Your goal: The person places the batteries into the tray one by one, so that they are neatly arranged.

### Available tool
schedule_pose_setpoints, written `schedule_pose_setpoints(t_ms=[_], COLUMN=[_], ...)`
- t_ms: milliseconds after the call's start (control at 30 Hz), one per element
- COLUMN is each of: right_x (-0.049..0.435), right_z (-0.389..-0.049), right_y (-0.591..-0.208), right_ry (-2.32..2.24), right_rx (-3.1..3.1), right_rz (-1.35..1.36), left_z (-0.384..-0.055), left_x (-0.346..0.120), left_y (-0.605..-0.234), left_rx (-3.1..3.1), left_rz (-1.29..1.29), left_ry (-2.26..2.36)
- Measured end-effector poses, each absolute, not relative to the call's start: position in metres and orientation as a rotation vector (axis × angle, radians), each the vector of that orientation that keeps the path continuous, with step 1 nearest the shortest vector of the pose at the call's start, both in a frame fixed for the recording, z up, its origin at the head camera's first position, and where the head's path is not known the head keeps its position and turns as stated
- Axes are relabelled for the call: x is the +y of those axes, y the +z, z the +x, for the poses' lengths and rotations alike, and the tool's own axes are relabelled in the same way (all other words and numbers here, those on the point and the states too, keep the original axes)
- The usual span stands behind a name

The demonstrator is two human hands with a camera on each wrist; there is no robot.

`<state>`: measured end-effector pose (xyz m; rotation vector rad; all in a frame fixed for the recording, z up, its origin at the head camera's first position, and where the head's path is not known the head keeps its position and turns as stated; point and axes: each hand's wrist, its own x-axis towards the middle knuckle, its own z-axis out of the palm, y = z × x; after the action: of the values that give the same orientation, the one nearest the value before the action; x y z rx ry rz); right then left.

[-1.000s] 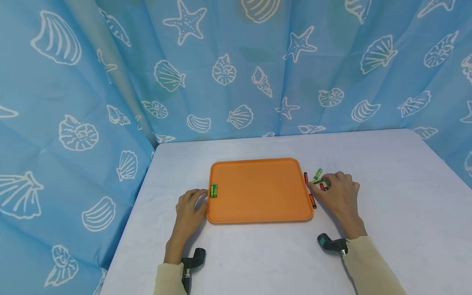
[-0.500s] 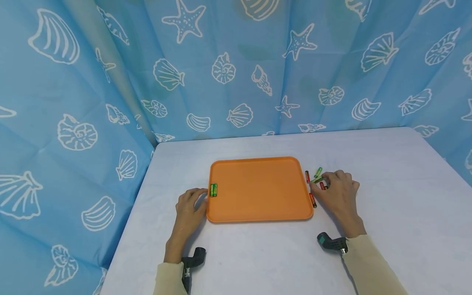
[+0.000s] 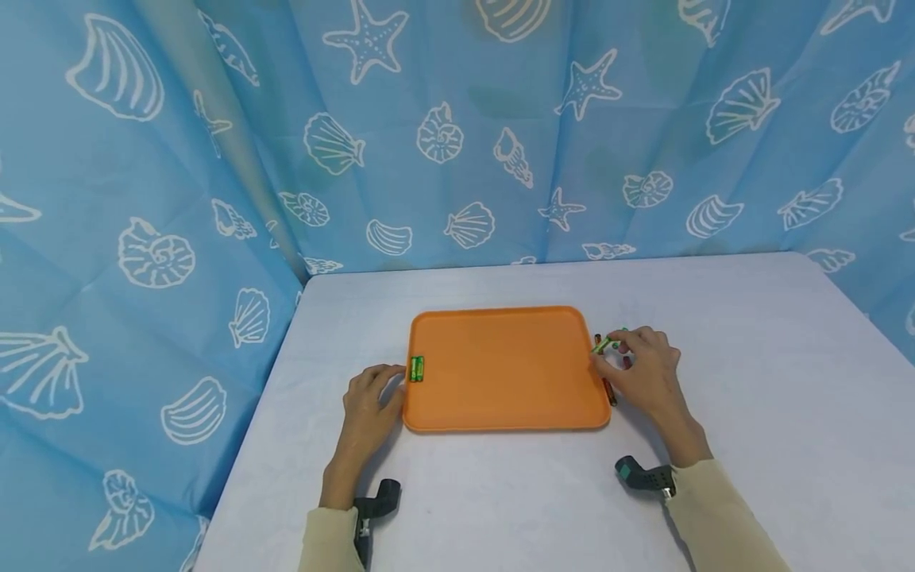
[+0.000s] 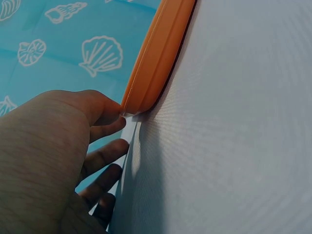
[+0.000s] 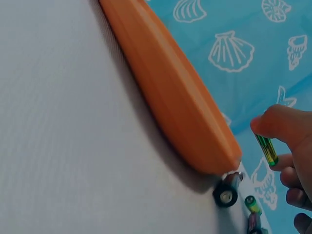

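Observation:
Between thumb and forefinger my right hand (image 3: 646, 373) pinches a green battery (image 3: 603, 344), raised at the tray's right edge. The same green battery (image 5: 266, 148) hangs tilted below the thumb in the right wrist view. My left hand (image 3: 368, 409) rests its fingertips against the left rim of the orange tray (image 3: 507, 373); in the left wrist view the thumb touches the tray's rim (image 4: 153, 63) and the other fingers spread loosely. Two green batteries (image 3: 416, 369) lie side by side just inside that left rim.
Along the tray's right side, on the white cloth, lie a red-and-black battery (image 3: 610, 392) and several others partly hidden by my right hand. The right wrist view shows a dark battery (image 5: 226, 195) end-on and a green one (image 5: 252, 204). A blue shell-print curtain (image 3: 429, 159) hangs behind.
My right hand has lifted the green battery from the group and moved slightly left toward the tray's right rim. The left hand stays at the left rim.

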<state>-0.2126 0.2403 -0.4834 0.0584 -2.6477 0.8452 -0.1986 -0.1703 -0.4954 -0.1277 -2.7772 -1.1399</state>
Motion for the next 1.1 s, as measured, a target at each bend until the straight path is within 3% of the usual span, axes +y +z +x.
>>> schedule_pose_setpoints(t_ms=[1100], right_x=[0.177], right_z=[-0.231], right_y=[-0.472], right_ry=[1.026], right_rx=[-2.572], right_rz=[0.468], left_z=[-0.199], left_x=[-0.173], left_y=[-0.498], left_rx=[-2.766], left_rz=[-0.151], left_ry=[-1.134])
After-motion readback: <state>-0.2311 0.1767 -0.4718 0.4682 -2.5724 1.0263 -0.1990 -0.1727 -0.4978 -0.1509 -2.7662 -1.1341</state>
